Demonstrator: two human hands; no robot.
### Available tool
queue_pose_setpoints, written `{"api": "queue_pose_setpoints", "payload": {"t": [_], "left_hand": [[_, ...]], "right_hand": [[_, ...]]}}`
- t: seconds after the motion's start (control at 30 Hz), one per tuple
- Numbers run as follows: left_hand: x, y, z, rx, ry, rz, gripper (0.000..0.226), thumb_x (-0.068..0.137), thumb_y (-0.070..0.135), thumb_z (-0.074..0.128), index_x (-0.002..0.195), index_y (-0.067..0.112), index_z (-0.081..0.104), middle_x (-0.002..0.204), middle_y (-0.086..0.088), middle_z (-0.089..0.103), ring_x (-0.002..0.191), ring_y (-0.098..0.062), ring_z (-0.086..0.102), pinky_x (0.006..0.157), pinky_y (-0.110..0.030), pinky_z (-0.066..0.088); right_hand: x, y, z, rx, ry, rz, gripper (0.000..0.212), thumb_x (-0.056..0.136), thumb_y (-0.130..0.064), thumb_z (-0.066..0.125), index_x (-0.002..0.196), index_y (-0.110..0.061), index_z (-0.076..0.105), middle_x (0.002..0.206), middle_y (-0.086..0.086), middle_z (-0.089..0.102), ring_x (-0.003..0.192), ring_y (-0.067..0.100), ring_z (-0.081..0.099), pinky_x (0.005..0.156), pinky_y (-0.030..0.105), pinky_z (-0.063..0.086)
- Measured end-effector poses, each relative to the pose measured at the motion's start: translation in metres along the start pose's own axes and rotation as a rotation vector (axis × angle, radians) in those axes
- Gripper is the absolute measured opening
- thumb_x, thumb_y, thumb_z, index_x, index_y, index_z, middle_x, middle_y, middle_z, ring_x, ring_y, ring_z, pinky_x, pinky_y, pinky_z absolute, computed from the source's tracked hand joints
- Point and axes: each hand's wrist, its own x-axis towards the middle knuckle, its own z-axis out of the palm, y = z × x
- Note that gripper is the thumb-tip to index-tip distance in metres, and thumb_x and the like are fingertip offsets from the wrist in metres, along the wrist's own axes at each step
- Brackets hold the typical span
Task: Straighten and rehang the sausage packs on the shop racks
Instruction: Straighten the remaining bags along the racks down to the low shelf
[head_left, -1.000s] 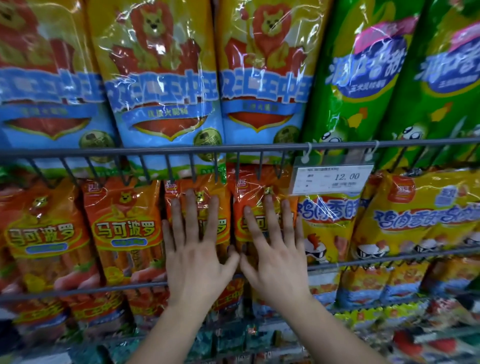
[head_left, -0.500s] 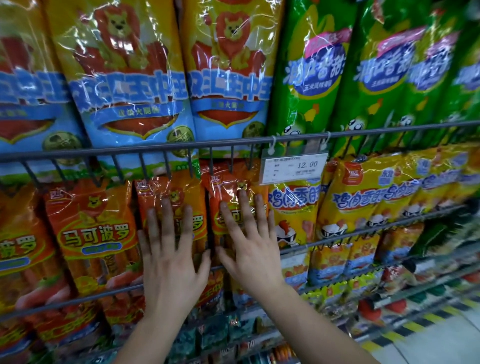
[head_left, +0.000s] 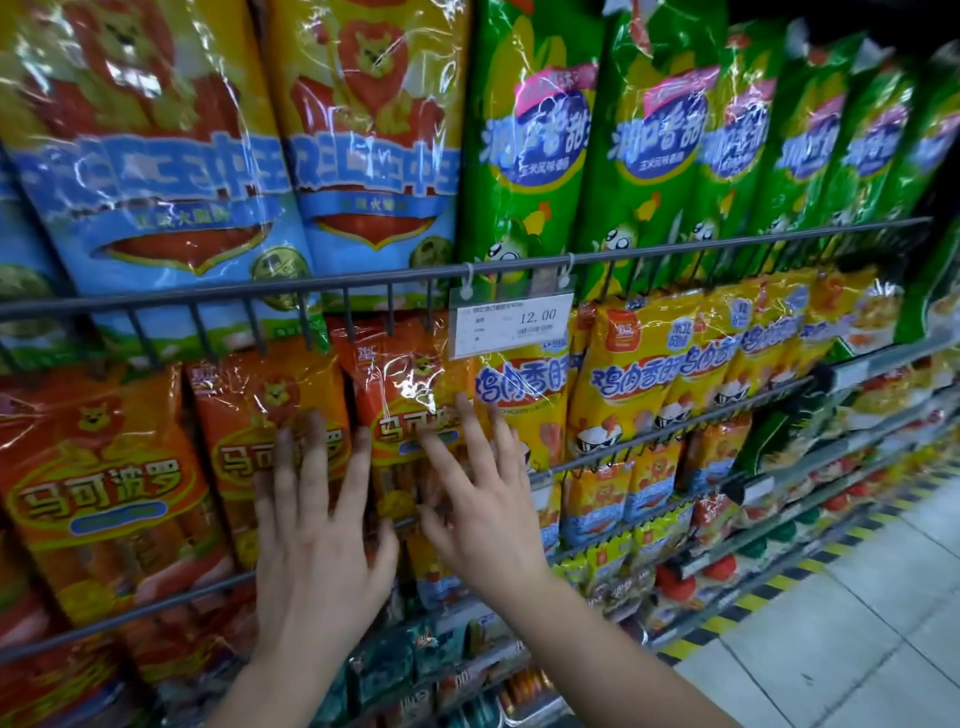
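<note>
Glossy crinkly plastic sausage packs w/ glare, matt grey metal wire rack, paper price tag.

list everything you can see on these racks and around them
lion packs: at least two, blue and yellow, top row left
green packs: at least five, green, top row right
orange packs: three, orange, middle row left
yellow packs: several, yellow, middle row right
price tag: one, white, clipped to rail
rack rail: one, grey, under top row
floor: grey tiles, bottom right
left hand: fingers spread, over orange packs
right hand: fingers spread, over orange packs
</note>
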Motion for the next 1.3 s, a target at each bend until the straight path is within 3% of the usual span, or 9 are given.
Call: {"api": "queue_pose_setpoints", "payload": {"t": [0.3, 0.47, 0.67, 0.8, 0.9, 1.0, 1.13, 1.3], "left_hand": [[0.01, 0.041, 0.012, -0.035, -0.04, 0.09, 0.09, 0.078, 0.035, 0.074, 0.154, 0.019, 0.03, 0.165, -0.01, 0.001, 0.152, -0.034, 0.0, 0.116, -0.057, 0.021], [0.037, 0.07, 0.016, 0.006, -0.04, 0.095, 0.094, 0.08, 0.037, 0.072, 0.157, 0.018, 0.021, 0.166, -0.008, -0.001, 0.152, -0.03, -0.003, 0.12, -0.05, 0.015], [0.061, 0.078, 0.023, 0.141, -0.057, -0.021, 0.098, 0.079, 0.048, 0.069, 0.157, 0.019, 0.018, 0.163, -0.013, 0.012, 0.151, -0.033, -0.007, 0.122, -0.05, 0.007], [0.065, 0.079, 0.024, 0.176, -0.06, -0.07, 0.1, 0.077, 0.056, 0.066, 0.157, 0.028, 0.013, 0.164, -0.011, 0.011, 0.15, -0.03, -0.018, 0.12, -0.048, 0.004], [0.067, 0.078, 0.026, 0.188, -0.06, -0.066, 0.1, 0.077, 0.061, 0.06, 0.157, 0.034, 0.005, 0.163, -0.012, 0.014, 0.151, -0.032, -0.011, 0.12, -0.045, 0.0], [0.068, 0.078, 0.029, 0.194, -0.037, -0.068, 0.098, 0.075, 0.067, 0.05, 0.156, 0.039, 0.002, 0.162, -0.013, 0.018, 0.15, -0.037, -0.003, 0.119, -0.049, 0.002], [0.071, 0.075, 0.035, 0.187, -0.006, -0.068, 0.095, 0.074, 0.073, 0.043, 0.156, 0.037, 0.009, 0.16, -0.016, 0.023, 0.149, -0.043, 0.003, 0.117, -0.058, 0.01], [0.071, 0.073, 0.037, 0.161, -0.011, -0.028, 0.094, 0.076, 0.073, 0.04, 0.156, 0.037, 0.008, 0.163, -0.014, 0.012, 0.148, -0.045, 0.0, 0.115, -0.06, 0.008]], "right_hand": [[-0.012, 0.059, -0.02, -0.022, -0.02, 0.15, 0.081, 0.088, -0.037, 0.065, 0.157, -0.027, 0.024, 0.166, 0.005, 0.01, 0.154, 0.031, 0.001, 0.118, 0.056, 0.027], [0.016, 0.081, -0.026, -0.064, -0.052, 0.021, 0.091, 0.086, -0.034, 0.066, 0.159, -0.028, 0.012, 0.167, 0.006, -0.002, 0.153, 0.032, -0.006, 0.122, 0.055, 0.014], [0.041, 0.098, -0.022, -0.101, -0.043, -0.096, 0.09, 0.085, -0.045, 0.064, 0.159, -0.029, 0.015, 0.166, 0.014, 0.004, 0.152, 0.038, -0.005, 0.123, 0.054, 0.006], [0.051, 0.103, -0.019, -0.091, -0.04, -0.142, 0.099, 0.081, -0.053, 0.067, 0.159, -0.029, 0.011, 0.166, 0.016, 0.006, 0.151, 0.043, -0.003, 0.12, 0.059, 0.015], [0.054, 0.103, -0.017, -0.08, -0.046, -0.139, 0.103, 0.079, -0.053, 0.067, 0.159, -0.032, 0.007, 0.166, 0.014, 0.004, 0.151, 0.042, -0.001, 0.119, 0.059, 0.019], [0.054, 0.103, -0.017, -0.05, -0.055, -0.118, 0.104, 0.079, -0.052, 0.066, 0.159, -0.034, 0.002, 0.166, 0.012, -0.002, 0.152, 0.04, -0.005, 0.121, 0.057, 0.017], [0.055, 0.102, -0.016, -0.014, -0.055, -0.067, 0.1, 0.077, -0.05, 0.065, 0.159, -0.034, 0.01, 0.166, 0.011, -0.008, 0.152, 0.039, -0.008, 0.121, 0.055, 0.017], [0.054, 0.099, -0.016, -0.014, -0.074, -0.049, 0.104, 0.075, -0.05, 0.068, 0.158, -0.034, 0.008, 0.166, 0.011, -0.007, 0.151, 0.039, -0.009, 0.121, 0.056, 0.017]]}}
